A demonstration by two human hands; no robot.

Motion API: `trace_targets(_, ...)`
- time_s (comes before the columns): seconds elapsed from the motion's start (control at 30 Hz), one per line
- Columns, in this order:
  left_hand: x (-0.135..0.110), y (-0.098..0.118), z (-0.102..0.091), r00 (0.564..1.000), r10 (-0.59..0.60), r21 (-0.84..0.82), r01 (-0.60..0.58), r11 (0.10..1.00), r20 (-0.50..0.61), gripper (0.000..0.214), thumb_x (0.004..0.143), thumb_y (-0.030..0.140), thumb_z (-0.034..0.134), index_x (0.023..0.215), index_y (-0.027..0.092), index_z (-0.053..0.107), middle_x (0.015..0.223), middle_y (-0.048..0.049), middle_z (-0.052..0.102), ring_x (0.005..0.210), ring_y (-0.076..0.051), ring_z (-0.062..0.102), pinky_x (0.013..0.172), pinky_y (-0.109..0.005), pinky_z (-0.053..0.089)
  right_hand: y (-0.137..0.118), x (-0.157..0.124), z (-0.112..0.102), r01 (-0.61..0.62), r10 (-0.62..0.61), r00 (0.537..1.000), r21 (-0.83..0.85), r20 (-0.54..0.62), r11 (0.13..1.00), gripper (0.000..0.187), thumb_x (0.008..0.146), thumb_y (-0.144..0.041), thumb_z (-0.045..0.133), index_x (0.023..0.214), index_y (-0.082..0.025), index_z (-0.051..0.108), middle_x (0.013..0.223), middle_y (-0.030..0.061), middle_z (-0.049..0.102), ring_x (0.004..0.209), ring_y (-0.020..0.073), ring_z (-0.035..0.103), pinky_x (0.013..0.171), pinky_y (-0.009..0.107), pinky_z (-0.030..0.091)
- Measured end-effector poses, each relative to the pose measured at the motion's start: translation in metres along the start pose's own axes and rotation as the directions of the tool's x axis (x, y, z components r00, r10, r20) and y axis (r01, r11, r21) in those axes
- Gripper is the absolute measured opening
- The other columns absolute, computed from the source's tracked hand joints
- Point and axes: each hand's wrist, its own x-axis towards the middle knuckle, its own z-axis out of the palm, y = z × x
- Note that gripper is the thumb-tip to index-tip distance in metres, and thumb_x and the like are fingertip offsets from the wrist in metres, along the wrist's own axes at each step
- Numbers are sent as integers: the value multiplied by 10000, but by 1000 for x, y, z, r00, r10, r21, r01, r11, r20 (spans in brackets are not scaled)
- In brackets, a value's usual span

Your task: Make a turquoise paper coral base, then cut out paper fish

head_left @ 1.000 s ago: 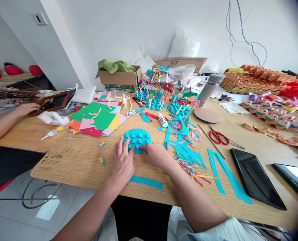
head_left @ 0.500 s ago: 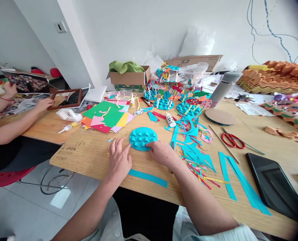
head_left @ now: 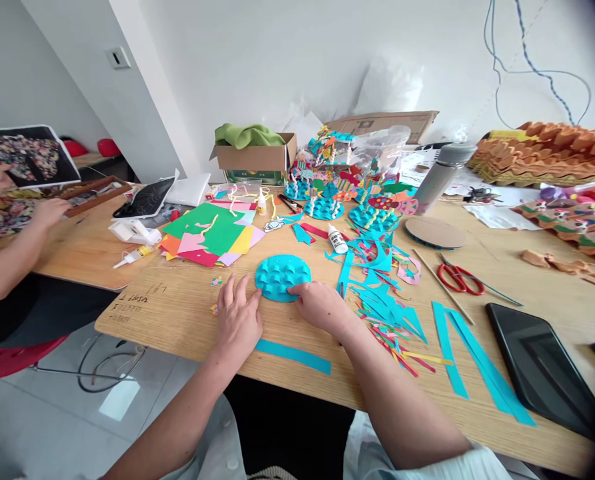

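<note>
Turquoise paper disc patterned with rows of raised bumps

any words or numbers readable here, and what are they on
Handwritten marks on the wooden tabletop: look like digits, too blurred to quote.
White glue bottle: label too small to read.
Glue bottle with yellow label: too small to read.
Cardboard box: printed panel too blurred to read.

The camera sits on the person's head and looks forward and down at a wooden table. It is very near the left hand and the right hand. A white wall is far off at the top, and another person's arm comes in from the left side.
</note>
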Motion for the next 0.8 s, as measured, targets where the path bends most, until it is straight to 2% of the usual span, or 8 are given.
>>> trace_targets(0.3,2,-3,0,998,64,11,-64,998,14,401,813,97,500,1146,160,714,1393,-174,516,1392,-390,334,1125,-554,329,3,4,6,-3,3,1000,18,-6,1000,459,852,-158,469,1241,-271,685,1142,138,719,1061,307,680,890,420,505)
trace_targets(0.57,0,-4,7,1000,20,-30,-21,999,-9,411,803,107,502,1164,142,694,1356,-180,521,1377,-393,343,1130,-542,325,3,5,4,6,1,999,141,-54,990,415,839,-140,485,1167,-230,722,1118,115,734,1056,282,677,890,358,486)
trace_targets(0.63,0,-5,10,1000,7,-44,-7,999,-15,404,800,107,501,1154,148,692,1353,-179,518,1370,-394,346,1127,-550,325,4,6,1,-12,34,995,217,-98,976,399,845,-138,475,1150,-217,721,1032,102,754,984,252,697,841,319,491)
trace_targets(0.7,0,-5,11,1000,-4,-61,2,998,-25,398,797,102,499,1142,160,689,1350,-173,515,1366,-392,346,1123,-555,328,6,8,-3,-40,107,974,316,-198,948,393,884,-166,442,1196,-189,679,924,91,760,892,224,708,782,289,493)
trace_targets(0.8,1,-5,10,998,-24,-110,18,994,-53,452,782,79,488,1205,151,632,1330,-175,524,1354,-373,356,1118,-552,333,15,13,-5,-55,223,905,421,-362,906,444,943,-243,377,1342,-122,529,871,97,750,863,233,704,769,302,493)
